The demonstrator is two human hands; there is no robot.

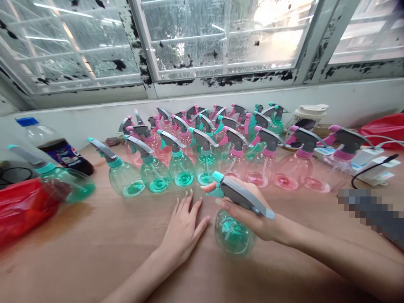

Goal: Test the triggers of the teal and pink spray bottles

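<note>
My right hand is wrapped round the neck of a green spray bottle with a grey and teal trigger head, whose nozzle points to the left. The bottle is near the front of the wooden table; I cannot tell whether its base touches the wood. Palm down, my left hand lies flat on the table left of this bottle, fingers stretched out and holding nothing. Just beyond the fingertips stands a row of spray bottles, among them a green one and a pink one.
More pink and green spray bottles crowd behind the front row. To the left are a cola bottle, a red plastic bag and a lone green spray bottle. A lidded cup, white adapters and a pixelated dark object are right.
</note>
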